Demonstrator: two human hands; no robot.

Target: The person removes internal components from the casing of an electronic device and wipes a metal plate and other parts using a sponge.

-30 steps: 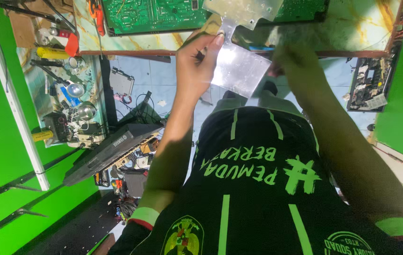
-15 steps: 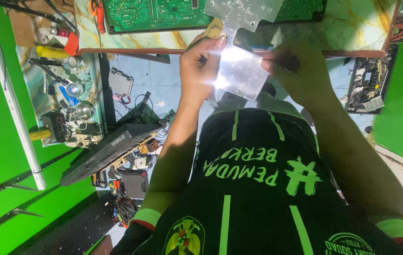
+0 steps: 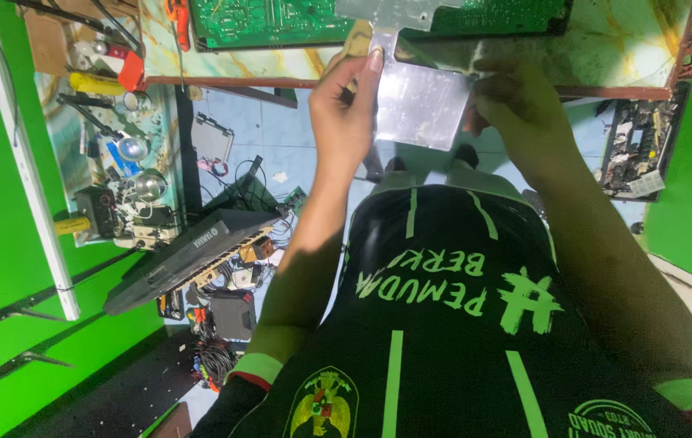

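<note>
Both hands hold a shiny rectangular metal plate (image 3: 423, 105) in front of my chest, at the near edge of the marble-patterned table (image 3: 605, 45). My left hand (image 3: 346, 113) grips the plate's left edge, with the index finger stretched up along it. My right hand (image 3: 524, 113) pinches the right edge. Just beyond the plate, a large green circuit board (image 3: 281, 20) lies on the table with a grey metal bracket (image 3: 394, 12) on it. My black shirt with green lettering fills the lower view.
A side bench (image 3: 111, 162) at the left is crowded with tools, cans and small parts. A black keyboard-like device (image 3: 184, 255) leans below it above tangled wires. Orange pliers (image 3: 177, 16) lie by the board. A stripped electronics chassis (image 3: 638, 154) sits at the right. Green walls surround.
My right hand came onto the plate's right edge, and both hands have lifted the plate up toward the table edge and the circuit board.
</note>
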